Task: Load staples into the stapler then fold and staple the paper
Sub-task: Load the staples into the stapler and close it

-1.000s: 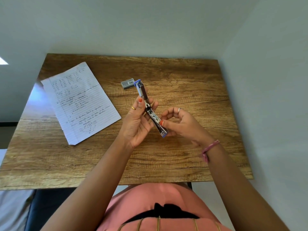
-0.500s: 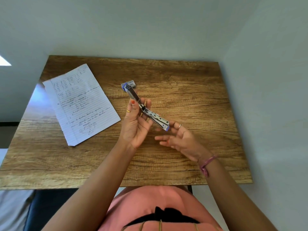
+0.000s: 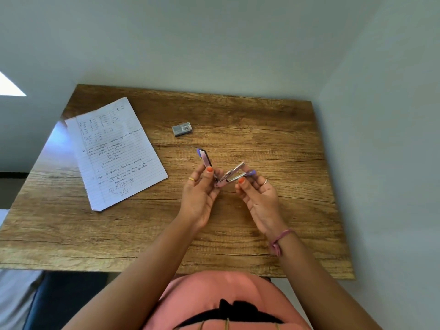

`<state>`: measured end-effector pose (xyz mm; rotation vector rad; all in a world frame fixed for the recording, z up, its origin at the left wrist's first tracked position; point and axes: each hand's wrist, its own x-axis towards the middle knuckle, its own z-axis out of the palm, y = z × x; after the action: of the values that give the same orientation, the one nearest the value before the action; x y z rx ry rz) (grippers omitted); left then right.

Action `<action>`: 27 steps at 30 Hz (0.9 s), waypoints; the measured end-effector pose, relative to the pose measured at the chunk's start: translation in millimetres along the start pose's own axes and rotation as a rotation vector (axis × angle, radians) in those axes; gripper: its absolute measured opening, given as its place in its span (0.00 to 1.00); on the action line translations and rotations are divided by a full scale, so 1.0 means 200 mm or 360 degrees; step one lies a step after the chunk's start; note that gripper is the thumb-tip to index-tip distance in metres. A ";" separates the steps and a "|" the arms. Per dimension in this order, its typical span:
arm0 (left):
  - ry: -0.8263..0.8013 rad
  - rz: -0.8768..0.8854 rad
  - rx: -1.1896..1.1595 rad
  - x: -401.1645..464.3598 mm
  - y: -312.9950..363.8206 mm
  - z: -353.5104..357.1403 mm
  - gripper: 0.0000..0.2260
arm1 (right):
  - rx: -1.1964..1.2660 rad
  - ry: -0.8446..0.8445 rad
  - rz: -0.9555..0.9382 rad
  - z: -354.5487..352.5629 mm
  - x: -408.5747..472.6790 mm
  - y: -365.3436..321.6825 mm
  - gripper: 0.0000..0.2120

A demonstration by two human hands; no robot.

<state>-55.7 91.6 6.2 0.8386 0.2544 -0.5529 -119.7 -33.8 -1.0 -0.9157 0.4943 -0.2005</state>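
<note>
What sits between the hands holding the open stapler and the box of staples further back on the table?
Nothing visible. Only bare wooden table lies between the staple box and the opened stapler, gripped by the left hand and right hand. The handwritten paper lies off to the left.

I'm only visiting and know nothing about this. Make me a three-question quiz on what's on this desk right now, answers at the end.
1. True or false: the stapler lies closed on the table.
2. Which side of the hands is the sheet of paper on? A) the person's left B) the person's right C) under the hands
3. Fill in: the small grey staple box sits on the table, beyond the hands, touched by ____ hand.

Key
1. False. It is swung open and held above the table by the left hand and the right hand.
2. A
3. neither
</note>
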 end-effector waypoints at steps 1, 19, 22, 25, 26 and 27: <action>0.0018 -0.0030 0.0043 -0.01 -0.02 0.01 0.08 | -0.0044 -0.0014 -0.0008 0.00 0.02 0.00 0.18; 0.0142 0.0676 0.1883 0.02 0.02 -0.09 0.06 | -0.0679 -0.0008 0.0061 0.26 0.12 0.13 0.27; -0.0129 0.0820 0.2044 0.02 0.10 -0.13 0.11 | -0.0715 0.0170 -0.0014 0.35 0.15 0.17 0.25; -0.0366 0.0843 0.2064 0.01 0.23 -0.21 0.14 | -0.0619 0.0190 0.0053 0.44 0.17 0.18 0.20; -0.0387 0.0840 0.2048 0.02 0.27 -0.24 0.12 | -0.0599 0.0159 0.0075 0.47 0.18 0.19 0.21; -0.0353 0.0845 0.2047 0.02 0.32 -0.27 0.10 | -0.0618 0.0124 0.0079 0.48 0.18 0.18 0.22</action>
<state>-16.2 165.3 9.1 1.9854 -0.6039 -0.2468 -42.5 43.3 6.9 -1.2762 0.6404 -0.0954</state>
